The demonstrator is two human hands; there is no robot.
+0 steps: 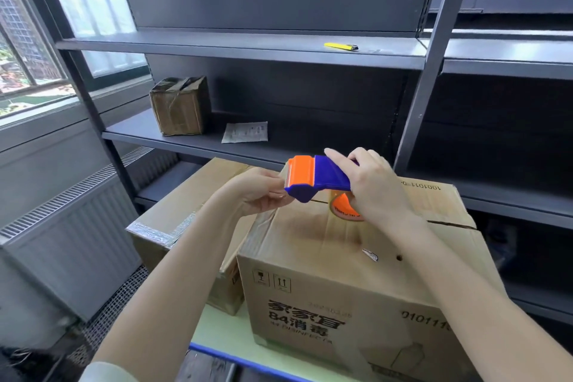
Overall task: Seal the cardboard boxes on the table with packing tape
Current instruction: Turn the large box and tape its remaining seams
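Right hand: wrapped over the rear of the dispenser from above, forefinger straight along its blue top, other fingers curled down its far side.
Left hand: thumb and fingertips pinched together at the dispenser's nose, just under the orange blade guard, on the end of the tape; the clear film there is hard to make out.
Dispenser: blue body, orange front, held level just above the far left part of the box top; nose points left.
Tape: orange-cored roll hanging under the dispenser, below the right palm, close over the centre seam.
Box: large, printed, on the counter nearest the person; flaps down, seam showing as a dark open line toward the right edge; glossy film lies across the left part of the top.
Second box: behind and left of the first, touching it; tape crinkled over its near corner.
Counter: pale green top, blue front edge.
Shelf: dark metal, behind the boxes.
Knife: yellow, flat on the upper shelf.
Small box: taped, on the middle shelf, left.
Paper: flat, just right of the small box.
Radiator: left, under the window.
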